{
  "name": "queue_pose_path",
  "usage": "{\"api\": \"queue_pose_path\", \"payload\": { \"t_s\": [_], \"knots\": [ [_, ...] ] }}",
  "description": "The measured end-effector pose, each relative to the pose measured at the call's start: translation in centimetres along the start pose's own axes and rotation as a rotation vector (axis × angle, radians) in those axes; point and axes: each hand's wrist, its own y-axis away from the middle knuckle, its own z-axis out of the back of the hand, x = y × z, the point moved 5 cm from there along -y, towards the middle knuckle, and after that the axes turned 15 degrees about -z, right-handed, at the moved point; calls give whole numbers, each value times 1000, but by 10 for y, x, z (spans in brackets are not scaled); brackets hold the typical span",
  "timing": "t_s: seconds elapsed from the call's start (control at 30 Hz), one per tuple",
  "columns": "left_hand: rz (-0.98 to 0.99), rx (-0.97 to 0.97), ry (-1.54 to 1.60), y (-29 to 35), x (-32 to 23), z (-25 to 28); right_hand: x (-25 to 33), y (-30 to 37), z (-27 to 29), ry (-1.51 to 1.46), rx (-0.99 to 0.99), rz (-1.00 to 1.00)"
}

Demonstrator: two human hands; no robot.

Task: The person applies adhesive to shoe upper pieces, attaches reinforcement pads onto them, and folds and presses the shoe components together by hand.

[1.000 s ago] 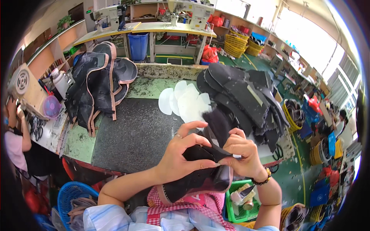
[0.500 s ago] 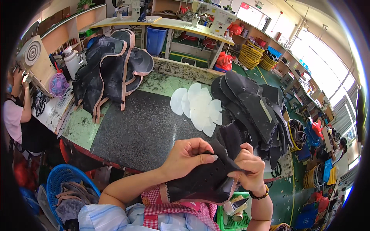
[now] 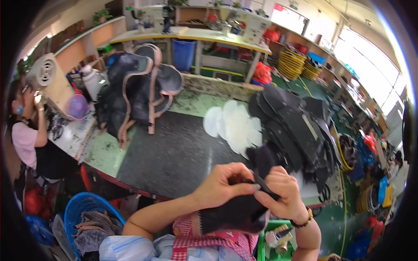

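In front of my body I hold a black shoe upper (image 3: pixel 233 215) with a pale, zigzag-cut edge. My left hand (image 3: pixel 228 185) pinches its top edge between thumb and fingers. Close beside it, my right hand (image 3: pixel 281 191) grips the same edge, fingers curled and thumb pressed toward the left thumb. A dark fuzzy strip (image 3: pixel 263 161) shows just beyond my hands; I cannot tell whether it belongs to the upper. White rounded sheets (image 3: pixel 239 126) lie overlapping on the black mat (image 3: pixel 170 152), and a heap of black cut pieces (image 3: pixel 287 117) rests to their right.
Black uppers with tan edges (image 3: pixel 139 87) are piled at the table's far left. A blue basket (image 3: pixel 93 200) of grey pieces stands low left, a green basket (image 3: pixel 262 248) low right. Another person (image 3: pixel 28 139) works at a machine (image 3: pixel 52 85) on the left. Sewing machines (image 3: pixel 252 26) stand behind.
My hands have drawn closer together on the upper's edge, the right thumb now meeting the left. The whole view has shifted slightly, so the scene sits lower and further right.
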Motion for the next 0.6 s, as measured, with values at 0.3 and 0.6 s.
{"api": "queue_pose_path", "payload": {
  "t_s": [0.3,0.6],
  "knots": [
    [-64,207,-123,14,-7,-4,12,10,-12,77,-57,51],
    [-265,124,-155,14,-37,19,41,27,4,141,-125,277]
  ]
}}
